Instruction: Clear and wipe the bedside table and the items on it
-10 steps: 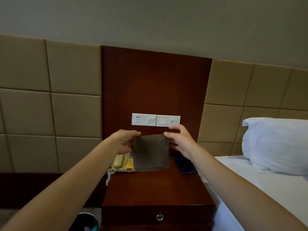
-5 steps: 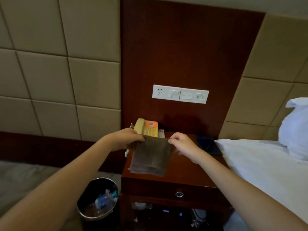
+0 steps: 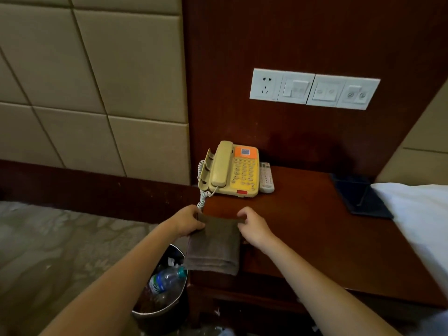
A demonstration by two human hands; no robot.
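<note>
While left hand (image 3: 188, 221), right hand (image 3: 254, 229) pinch one cloth (image 3: 213, 248) | one phone (image 3: 230, 170) (one remote (image 3: 266, 177))

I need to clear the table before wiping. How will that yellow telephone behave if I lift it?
The telephone looks like hollow plastic, so probably light and stiff. Its handset only rests in the cradle, so it may slide off if tilted. The coiled cord hangs over the edge of the table and could tug or snag.

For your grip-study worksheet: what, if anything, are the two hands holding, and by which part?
The folded brown cloth, by its top edge: left hand pinches the left corner, right hand the right corner.
</note>
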